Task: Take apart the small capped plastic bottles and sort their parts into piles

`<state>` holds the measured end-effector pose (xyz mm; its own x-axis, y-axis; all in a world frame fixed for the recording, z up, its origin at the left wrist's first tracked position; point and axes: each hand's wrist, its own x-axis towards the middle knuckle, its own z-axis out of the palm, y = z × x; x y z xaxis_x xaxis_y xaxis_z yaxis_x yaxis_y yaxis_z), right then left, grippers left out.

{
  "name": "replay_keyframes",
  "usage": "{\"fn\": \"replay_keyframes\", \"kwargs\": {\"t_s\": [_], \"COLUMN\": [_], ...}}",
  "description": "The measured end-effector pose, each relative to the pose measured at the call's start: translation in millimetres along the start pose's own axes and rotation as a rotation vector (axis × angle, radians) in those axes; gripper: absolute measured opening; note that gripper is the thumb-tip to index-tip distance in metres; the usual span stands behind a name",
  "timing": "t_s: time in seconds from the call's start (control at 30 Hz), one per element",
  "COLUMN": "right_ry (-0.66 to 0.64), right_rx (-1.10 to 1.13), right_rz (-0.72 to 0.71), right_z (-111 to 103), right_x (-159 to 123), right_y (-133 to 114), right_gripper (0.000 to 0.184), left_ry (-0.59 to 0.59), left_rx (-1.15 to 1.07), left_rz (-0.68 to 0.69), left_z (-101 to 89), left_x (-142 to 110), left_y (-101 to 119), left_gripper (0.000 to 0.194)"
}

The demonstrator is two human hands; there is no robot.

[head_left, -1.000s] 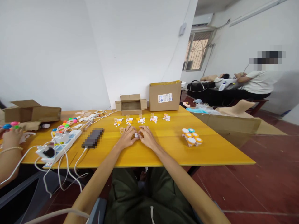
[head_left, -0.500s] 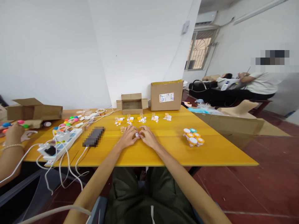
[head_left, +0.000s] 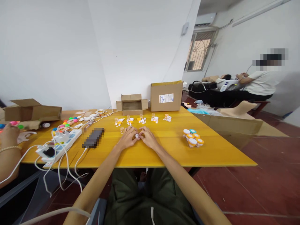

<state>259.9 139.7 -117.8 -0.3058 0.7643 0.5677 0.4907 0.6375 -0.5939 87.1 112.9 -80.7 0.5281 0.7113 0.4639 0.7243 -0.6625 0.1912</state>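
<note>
My left hand and my right hand meet over the middle of the yellow table. Between their fingertips is a small whitish piece, too small to name and partly covered by the fingers. Both hands are closed around it. Just beyond my left hand stands a small clear cup. Farther back, several small piles of white and orange parts lie in a row with clear cups beside them. To the right, several jar-like pieces with white, orange and teal tops stand in a cluster.
An open cardboard box and a larger closed carton stand at the back. On the left are a black phone-like device, a white power strip with cables, coloured balls and another person's hand.
My hands stay in the same place with the whitish piece between them. The view has swung slightly. The other person's hand at the left has shifted a little.
</note>
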Motion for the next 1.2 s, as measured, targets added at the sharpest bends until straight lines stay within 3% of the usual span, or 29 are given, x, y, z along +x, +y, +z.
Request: {"fn": "replay_keyframes", "kwargs": {"t_s": [0.43,1.2], "right_ry": [0.049,0.136], "right_rx": [-0.054,-0.201], "right_rz": [-0.013,0.109], "right_z": [-2,-6], "right_x": [-1,-1], "right_y": [-3,11], "right_gripper": [0.021,0.018], "left_ry": [0.016,-0.014], "left_rx": [0.026,0.018], "left_rz": [0.016,0.023], "left_z": [0.4,-2.7], "left_x": [-1,0], "left_y": [0,3], "left_gripper": [0.01,0.016]}}
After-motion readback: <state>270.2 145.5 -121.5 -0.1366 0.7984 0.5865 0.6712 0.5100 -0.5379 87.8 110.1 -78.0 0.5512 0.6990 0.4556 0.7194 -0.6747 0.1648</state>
